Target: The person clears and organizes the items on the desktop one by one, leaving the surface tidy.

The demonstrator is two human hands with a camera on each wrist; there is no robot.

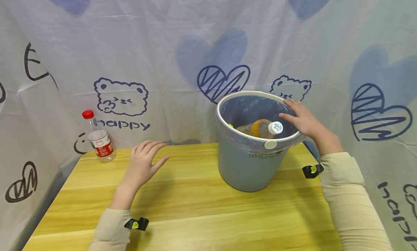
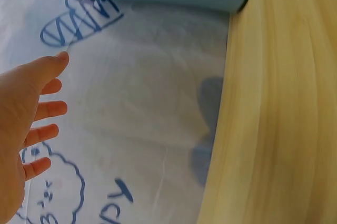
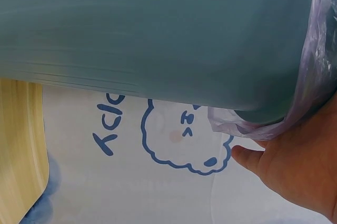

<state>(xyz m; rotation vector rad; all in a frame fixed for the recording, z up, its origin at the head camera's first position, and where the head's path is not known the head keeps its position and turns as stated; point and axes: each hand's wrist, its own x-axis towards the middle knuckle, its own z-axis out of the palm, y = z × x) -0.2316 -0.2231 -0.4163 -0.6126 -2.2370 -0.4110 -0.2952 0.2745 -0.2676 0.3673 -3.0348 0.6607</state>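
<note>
A grey-blue trash bin (image 1: 249,167) with a white rim and a clear plastic liner stands upright on the table. Inside it lies a plastic bottle (image 1: 260,129) with a white cap and an orange band. At the bin's right side, my right hand (image 1: 304,120) grips the rim, thumb over the opening. The right wrist view has its fingers (image 3: 247,158) outside, beside the liner. My left hand (image 1: 141,167) hovers over the table left of the bin, fingers spread and holding nothing. A clear bottle (image 1: 101,144) with a red cap and red label stands upright beyond it.
The yellow wood-grain table (image 1: 182,207) carries the bin and the red-capped bottle near its back edge. A white curtain (image 1: 156,51) with blue hearts and bear drawings hangs behind and along both sides.
</note>
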